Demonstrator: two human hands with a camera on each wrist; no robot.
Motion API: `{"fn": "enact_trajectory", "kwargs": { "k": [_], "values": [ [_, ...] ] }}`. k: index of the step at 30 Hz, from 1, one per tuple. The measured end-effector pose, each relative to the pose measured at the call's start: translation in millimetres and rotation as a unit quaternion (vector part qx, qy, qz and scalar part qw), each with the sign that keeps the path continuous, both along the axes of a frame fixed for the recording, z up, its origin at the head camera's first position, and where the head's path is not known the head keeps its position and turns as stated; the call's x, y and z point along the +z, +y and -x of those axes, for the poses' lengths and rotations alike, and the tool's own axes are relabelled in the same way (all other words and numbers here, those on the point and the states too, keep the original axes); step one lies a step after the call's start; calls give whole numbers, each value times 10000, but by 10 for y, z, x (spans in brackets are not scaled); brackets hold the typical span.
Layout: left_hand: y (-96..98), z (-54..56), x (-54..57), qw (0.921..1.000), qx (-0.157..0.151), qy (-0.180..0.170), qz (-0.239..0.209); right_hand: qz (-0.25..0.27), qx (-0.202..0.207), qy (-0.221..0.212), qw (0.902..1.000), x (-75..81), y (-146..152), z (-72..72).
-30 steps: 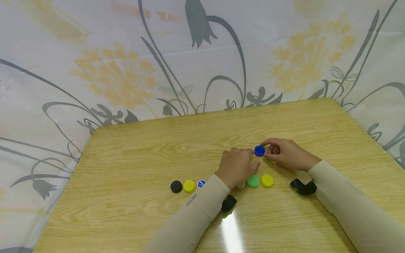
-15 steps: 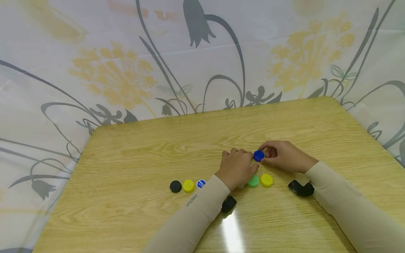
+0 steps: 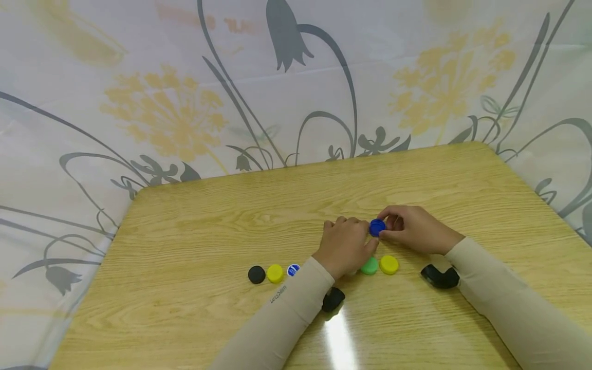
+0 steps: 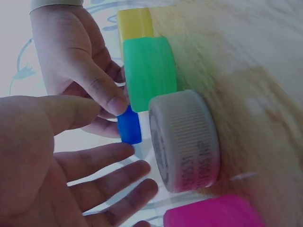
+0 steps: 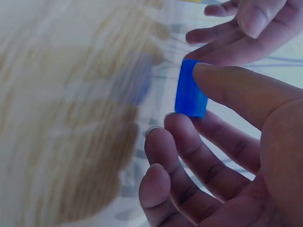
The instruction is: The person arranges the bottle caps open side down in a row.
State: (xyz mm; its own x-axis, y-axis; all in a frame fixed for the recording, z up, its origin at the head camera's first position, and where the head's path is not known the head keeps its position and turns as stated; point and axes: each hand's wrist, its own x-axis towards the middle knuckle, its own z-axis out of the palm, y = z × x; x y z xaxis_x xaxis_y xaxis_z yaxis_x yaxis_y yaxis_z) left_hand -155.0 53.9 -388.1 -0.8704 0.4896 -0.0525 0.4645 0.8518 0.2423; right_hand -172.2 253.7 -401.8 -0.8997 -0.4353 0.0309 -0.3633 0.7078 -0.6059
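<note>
In the head view my right hand (image 3: pixel 413 228) pinches a blue bottle cap (image 3: pixel 377 227) between thumb and fingers, hollow side showing. The right wrist view has the cap (image 5: pixel 184 90) on edge, with its ribbed side in sight and the thumb across it. Palm down, my left hand (image 3: pixel 344 246) is at the cap's left, index fingertip against or very near its rim. Its fingers look spread and nearly straight in the left wrist view, curled round nothing. A white ribbed cap (image 4: pixel 184 142) with print and a pink cap (image 4: pixel 213 213) stand close by; the left arm mostly hides both from the head camera.
Beside them lie a green cap (image 3: pixel 369 265) and a yellow cap (image 3: pixel 389 264). Farther left are a black cap (image 3: pixel 256 274), another yellow cap (image 3: pixel 275 273) and a blue-and-white cap (image 3: pixel 293 270). Two black curved pieces (image 3: pixel 439 276) lie by the forearms on the wooden table (image 3: pixel 185 308).
The right hand has brought the blue cap slightly nearer to me and left, and the cap's tilt has shifted a little. My left hand has hardly moved.
</note>
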Motion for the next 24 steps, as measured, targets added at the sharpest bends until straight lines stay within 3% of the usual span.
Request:
{"fn": "enact_trajectory", "kwargs": {
  "k": [6,13,24],
  "values": [
    [-8,20,25,9963,402,381,-652,234,-119,124,9996,99,-37,-52],
    [-43,25,85,9827,760,698,-1537,464,-216,434,9977,181,-87,-92],
    [-90,47,109,9659,684,391,-2465,634,-345,938,9930,197,-120,-123]
  ]
}}
